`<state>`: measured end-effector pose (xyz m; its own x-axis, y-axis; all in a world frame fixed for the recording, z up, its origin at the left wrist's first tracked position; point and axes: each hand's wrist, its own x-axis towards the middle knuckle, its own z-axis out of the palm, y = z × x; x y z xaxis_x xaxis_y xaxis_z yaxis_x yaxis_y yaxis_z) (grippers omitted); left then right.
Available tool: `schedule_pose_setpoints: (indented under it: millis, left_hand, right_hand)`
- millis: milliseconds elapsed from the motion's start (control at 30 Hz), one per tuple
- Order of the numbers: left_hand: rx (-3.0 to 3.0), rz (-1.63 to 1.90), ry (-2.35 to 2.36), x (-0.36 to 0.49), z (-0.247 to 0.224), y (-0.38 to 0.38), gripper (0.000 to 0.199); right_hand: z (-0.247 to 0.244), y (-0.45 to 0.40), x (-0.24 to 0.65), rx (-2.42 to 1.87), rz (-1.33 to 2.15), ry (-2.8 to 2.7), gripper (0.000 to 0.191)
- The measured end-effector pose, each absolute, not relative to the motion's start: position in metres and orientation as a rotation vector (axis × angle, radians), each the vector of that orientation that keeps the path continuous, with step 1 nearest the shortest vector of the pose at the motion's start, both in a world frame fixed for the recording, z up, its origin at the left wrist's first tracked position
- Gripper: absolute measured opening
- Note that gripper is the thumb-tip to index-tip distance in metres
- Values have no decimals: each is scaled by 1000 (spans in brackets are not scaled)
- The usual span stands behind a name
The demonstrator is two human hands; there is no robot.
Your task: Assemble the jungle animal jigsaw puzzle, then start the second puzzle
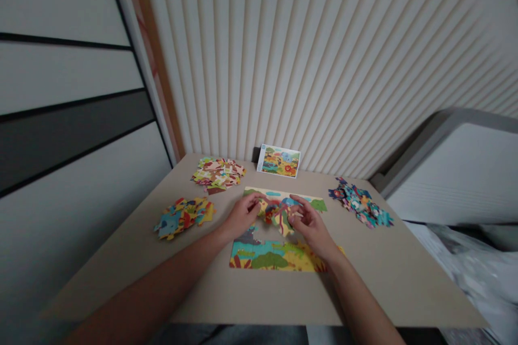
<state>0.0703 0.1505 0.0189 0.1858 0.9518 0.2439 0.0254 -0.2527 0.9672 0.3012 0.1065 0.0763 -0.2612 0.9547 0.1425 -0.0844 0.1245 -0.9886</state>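
Note:
Over a partly joined jigsaw puzzle (269, 259), my left hand (245, 214) pinches the left side of a few colourful puzzle pieces (282, 221). My right hand (311, 225) has its thumb and fingers closed on the right side of the same pieces, which look tilted and raised off the table. Whether they are interlocked I cannot tell. Below the hands, the puzzle's bottom strip shows blue water, green bushes and yellow ground. A pale top strip (319, 205) with a green tree runs behind the fingers, and the hands hide part of the middle.
A picture card (279, 160) leans at the back by the pleated curtain (259, 64). Loose puzzle pieces lie in a pile at the back left (218, 173), another pile nearer left (184, 218), and a dark blue pile (361, 203) at right. A grey-edged seat-like panel (449, 167) borders the table's right.

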Motion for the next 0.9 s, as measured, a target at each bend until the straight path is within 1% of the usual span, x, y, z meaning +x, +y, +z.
schedule_pose_setpoints:
  millis: [33,67,300,433,667,767,900]
  left_hand:
    - [1513,1225,978,71,19,150,31]
    - [1517,1225,978,71,19,150,31]
    - [1532,1215,971,73,20,146,32]
    - [1534,1215,973,73,21,145,32]
    - [1559,1207,967,74,25,144,31]
    - [1573,1206,969,74,25,144,31]
    - [1590,1195,961,74,21,146,32]
  right_hand:
    - [76,108,302,-940,1310,-1401,58]
    - [76,109,303,-965,1297,-1396,61]
    - [67,122,309,-1131,1168,-1323,50]
    - [66,128,314,-1162,1119,-1239,51]
    - [64,129,319,-1167,1141,-1174,56]
    - [64,129,321,-1179,1149,-1153,61]
    - [63,129,322,-1180,1154,-1151,73]
